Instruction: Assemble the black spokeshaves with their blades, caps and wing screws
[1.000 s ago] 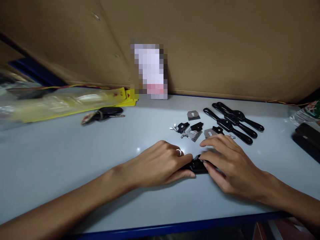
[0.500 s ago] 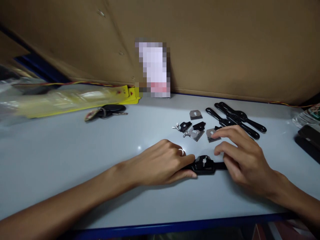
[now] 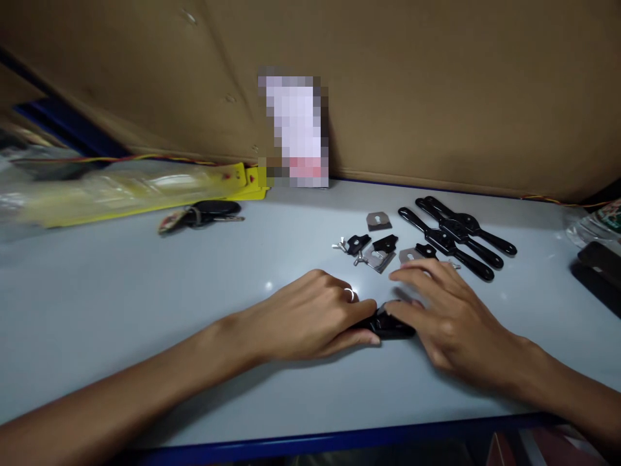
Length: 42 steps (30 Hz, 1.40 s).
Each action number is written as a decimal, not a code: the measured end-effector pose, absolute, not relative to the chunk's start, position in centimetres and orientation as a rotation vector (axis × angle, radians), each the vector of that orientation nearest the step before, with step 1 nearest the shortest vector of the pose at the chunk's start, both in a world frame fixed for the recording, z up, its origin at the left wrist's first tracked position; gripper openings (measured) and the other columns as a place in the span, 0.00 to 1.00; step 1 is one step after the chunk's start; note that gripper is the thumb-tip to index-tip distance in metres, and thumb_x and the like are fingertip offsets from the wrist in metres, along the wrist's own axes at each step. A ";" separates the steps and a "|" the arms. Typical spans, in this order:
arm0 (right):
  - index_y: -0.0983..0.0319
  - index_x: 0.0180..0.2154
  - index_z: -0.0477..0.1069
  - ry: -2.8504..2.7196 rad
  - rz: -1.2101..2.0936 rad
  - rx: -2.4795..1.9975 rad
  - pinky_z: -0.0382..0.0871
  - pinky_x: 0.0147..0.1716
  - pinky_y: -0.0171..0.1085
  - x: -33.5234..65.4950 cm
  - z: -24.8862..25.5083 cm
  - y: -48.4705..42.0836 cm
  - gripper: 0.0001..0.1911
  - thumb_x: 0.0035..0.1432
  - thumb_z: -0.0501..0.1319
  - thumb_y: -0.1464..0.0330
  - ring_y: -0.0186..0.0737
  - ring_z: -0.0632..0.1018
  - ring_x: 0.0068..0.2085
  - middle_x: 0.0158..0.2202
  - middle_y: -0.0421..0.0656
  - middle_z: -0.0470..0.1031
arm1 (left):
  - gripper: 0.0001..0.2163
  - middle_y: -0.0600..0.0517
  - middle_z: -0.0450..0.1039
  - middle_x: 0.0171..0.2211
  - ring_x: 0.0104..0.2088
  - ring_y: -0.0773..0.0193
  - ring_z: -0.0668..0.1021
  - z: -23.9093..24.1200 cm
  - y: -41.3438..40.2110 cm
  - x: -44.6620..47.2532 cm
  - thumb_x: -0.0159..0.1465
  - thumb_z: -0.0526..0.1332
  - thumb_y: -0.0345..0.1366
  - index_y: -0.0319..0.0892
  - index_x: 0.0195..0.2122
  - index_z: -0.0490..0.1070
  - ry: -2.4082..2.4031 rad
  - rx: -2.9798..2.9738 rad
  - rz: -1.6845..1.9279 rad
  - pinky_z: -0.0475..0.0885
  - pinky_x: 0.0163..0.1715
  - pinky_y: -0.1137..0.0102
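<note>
Black tool (image 3: 391, 329) lies on table (image 3: 145, 310) between both hands: left hand (image 3: 310, 317) fingers closed over one end, right hand (image 3: 449, 320) fingertips on its middle, grip unclear; likely risk, a slip scattering nearby loose parts (image 3: 377, 254).

Left hand (image 3: 310, 317) gripping tool (image 3: 391, 326) (black), right hand (image 3: 451, 317)

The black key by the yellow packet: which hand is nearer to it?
Left. The left hand, gripping a black tool, is toward the camera and right of the black key; the right hand is farther right.
</note>
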State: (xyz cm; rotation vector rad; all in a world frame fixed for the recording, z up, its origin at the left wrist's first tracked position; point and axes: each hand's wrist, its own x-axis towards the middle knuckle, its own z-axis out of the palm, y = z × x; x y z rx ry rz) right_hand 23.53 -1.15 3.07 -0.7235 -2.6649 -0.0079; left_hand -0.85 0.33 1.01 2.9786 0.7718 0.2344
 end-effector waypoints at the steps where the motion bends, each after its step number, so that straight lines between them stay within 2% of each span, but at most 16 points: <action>1: 0.64 0.38 0.77 -2.680 0.014 -0.701 0.72 0.51 0.52 23.5 3.1 -1.1 0.15 0.61 0.54 0.82 0.54 0.70 0.57 0.51 0.54 0.75 | 0.24 0.53 0.70 0.20 0.18 0.65 0.70 1.0 0.3 -0.9 0.77 0.45 0.50 0.42 0.31 0.70 0.772 2.975 0.240 0.53 0.21 0.65; 4: 0.64 0.35 0.77 -2.667 -0.038 -0.722 0.71 0.52 0.54 23.5 3.1 -1.1 0.15 0.62 0.54 0.82 0.55 0.69 0.57 0.51 0.54 0.76 | 0.24 0.53 0.70 0.20 0.18 0.65 0.70 0.9 0.3 -0.9 0.76 0.45 0.51 0.42 0.31 0.69 0.769 2.981 0.243 0.52 0.21 0.65; 7: 0.65 0.38 0.78 -2.666 -0.037 -0.724 0.72 0.51 0.53 23.5 3.2 -1.1 0.15 0.62 0.54 0.82 0.56 0.70 0.56 0.51 0.55 0.76 | 0.24 0.53 0.70 0.20 0.18 0.65 0.70 0.9 0.4 -0.9 0.76 0.45 0.50 0.42 0.31 0.69 0.767 2.988 0.217 0.52 0.21 0.65; 11: 0.67 0.34 0.77 -2.680 -0.057 -0.718 0.71 0.52 0.55 23.6 3.3 -1.2 0.13 0.61 0.55 0.83 0.59 0.70 0.57 0.50 0.56 0.76 | 0.24 0.53 0.70 0.21 0.18 0.64 0.70 1.0 0.4 -0.9 0.77 0.45 0.50 0.43 0.31 0.69 0.767 2.992 0.200 0.52 0.22 0.65; 15: 0.66 0.38 0.78 -2.706 -0.021 -0.696 0.72 0.51 0.53 23.6 3.4 -1.3 0.14 0.61 0.55 0.82 0.57 0.70 0.56 0.51 0.55 0.76 | 0.24 0.53 0.70 0.21 0.18 0.64 0.71 0.9 0.4 -1.0 0.77 0.44 0.50 0.43 0.31 0.69 0.766 2.986 0.215 0.52 0.22 0.65; 20: 0.66 0.31 0.77 -2.688 -0.133 -0.730 0.71 0.52 0.53 23.5 3.4 -1.4 0.14 0.62 0.55 0.82 0.57 0.70 0.56 0.50 0.55 0.77 | 0.24 0.54 0.69 0.20 0.18 0.64 0.70 1.0 0.4 -1.0 0.77 0.44 0.50 0.43 0.31 0.69 0.767 2.992 0.219 0.50 0.22 0.64; 25: 0.68 0.32 0.77 -2.699 -0.174 -0.759 0.71 0.51 0.54 23.6 3.5 -1.3 0.13 0.60 0.55 0.82 0.59 0.71 0.56 0.49 0.57 0.76 | 0.23 0.54 0.70 0.20 0.18 0.65 0.69 0.8 0.4 -1.0 0.77 0.45 0.50 0.43 0.31 0.68 0.774 2.992 0.207 0.50 0.22 0.65; 27: 0.69 0.36 0.77 -2.692 -0.151 -0.792 0.71 0.51 0.55 23.6 3.5 -1.3 0.12 0.59 0.55 0.83 0.61 0.71 0.56 0.51 0.58 0.76 | 0.23 0.54 0.70 0.21 0.18 0.65 0.69 0.7 0.4 -1.1 0.77 0.45 0.50 0.43 0.31 0.68 0.776 2.989 0.204 0.50 0.22 0.65; 30: 0.67 0.40 0.78 -2.719 -0.001 -0.727 0.71 0.52 0.53 23.6 3.4 -1.5 0.13 0.60 0.57 0.81 0.58 0.71 0.56 0.52 0.56 0.75 | 0.22 0.54 0.70 0.21 0.18 0.65 0.69 0.7 0.4 -1.1 0.77 0.46 0.49 0.43 0.31 0.68 0.768 2.981 0.216 0.50 0.22 0.65; 34: 0.66 0.31 0.76 -2.716 -0.051 -0.721 0.71 0.52 0.53 23.6 3.4 -1.4 0.12 0.61 0.56 0.81 0.59 0.71 0.57 0.50 0.56 0.76 | 0.22 0.54 0.70 0.20 0.18 0.66 0.68 0.9 0.4 -1.0 0.76 0.48 0.49 0.43 0.31 0.68 0.759 2.992 0.222 0.51 0.22 0.66; 37: 0.69 0.32 0.77 -2.669 -0.181 -0.773 0.72 0.52 0.54 23.7 3.4 -1.2 0.14 0.60 0.54 0.83 0.60 0.71 0.56 0.51 0.58 0.76 | 0.22 0.54 0.70 0.20 0.18 0.65 0.69 1.0 0.4 -1.0 0.76 0.47 0.49 0.43 0.30 0.68 0.768 2.997 0.203 0.50 0.22 0.65; 42: 0.68 0.34 0.78 -2.649 -0.184 -0.790 0.72 0.49 0.53 23.7 3.7 -1.2 0.14 0.62 0.54 0.81 0.60 0.73 0.55 0.50 0.57 0.77 | 0.24 0.54 0.69 0.20 0.17 0.66 0.67 0.9 0.4 -1.0 0.77 0.46 0.50 0.42 0.30 0.68 0.772 2.992 0.230 0.50 0.21 0.66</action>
